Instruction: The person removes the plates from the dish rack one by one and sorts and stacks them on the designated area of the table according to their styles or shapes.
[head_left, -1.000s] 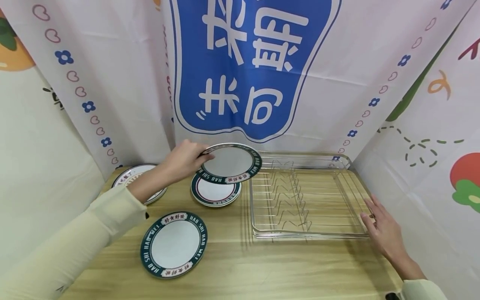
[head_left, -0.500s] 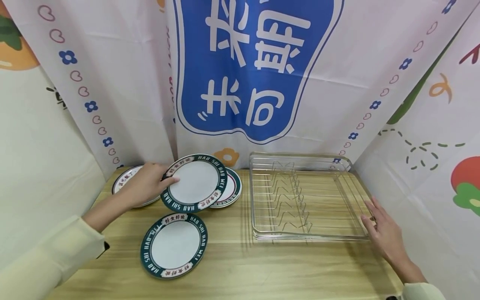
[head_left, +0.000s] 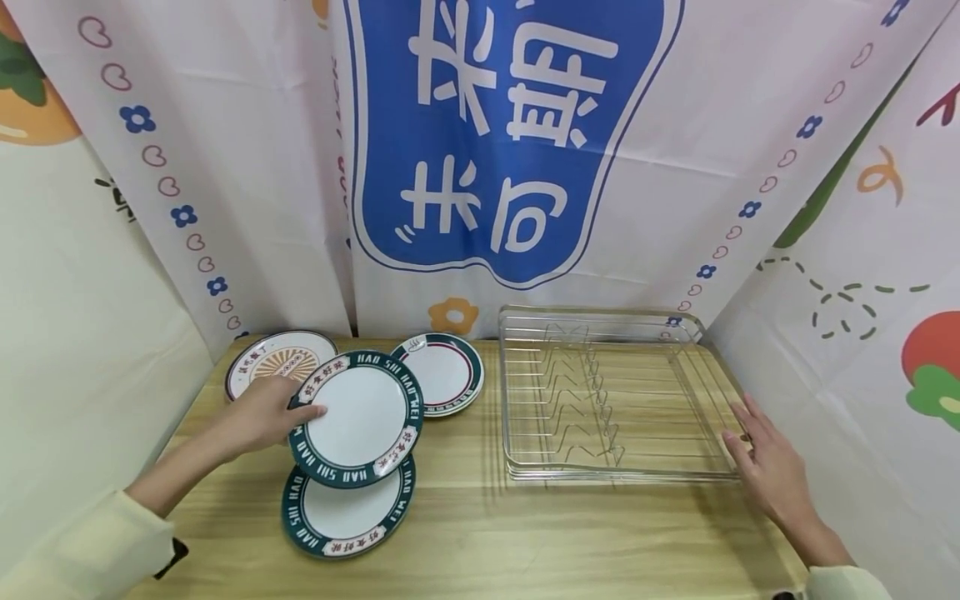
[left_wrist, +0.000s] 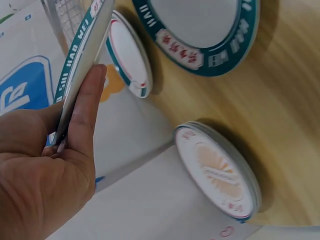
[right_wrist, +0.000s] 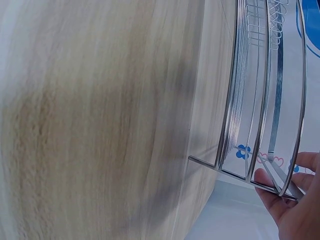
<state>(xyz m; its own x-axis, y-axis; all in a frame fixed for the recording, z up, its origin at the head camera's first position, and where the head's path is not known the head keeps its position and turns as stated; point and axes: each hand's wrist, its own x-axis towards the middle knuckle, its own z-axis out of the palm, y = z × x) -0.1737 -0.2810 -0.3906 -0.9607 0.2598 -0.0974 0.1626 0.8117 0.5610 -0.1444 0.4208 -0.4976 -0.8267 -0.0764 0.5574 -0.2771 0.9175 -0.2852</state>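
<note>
My left hand (head_left: pixel 262 414) pinches the left edge of a white plate (head_left: pixel 358 417) with a green lettered rim, thumb on top and fingers beneath. The held plate is tilted and partly covers a matching green-rimmed plate (head_left: pixel 348 512) lying on the table. In the left wrist view, the held plate (left_wrist: pixel 82 65) shows nearly edge-on between thumb and fingers. On the right, my right hand (head_left: pixel 772 467) grips the end of a wire dish rack (head_left: pixel 622 476). The right wrist view has that hand's thumb and fingers around the rack's metal bars (right_wrist: pixel 262 187).
Behind the held plate sits a smaller plate (head_left: pixel 442 375) with a green rim and red ring. Stacked plates with a sunburst print (head_left: pixel 281 362) lie at the back left. Printed cloth (head_left: pixel 660 217) hangs behind and beside the wooden table (head_left: pixel 540 542).
My left hand has carried the green-rimmed plate left and toward me, from over the smaller plate to over the matching plate. My right hand stays at the rack.
</note>
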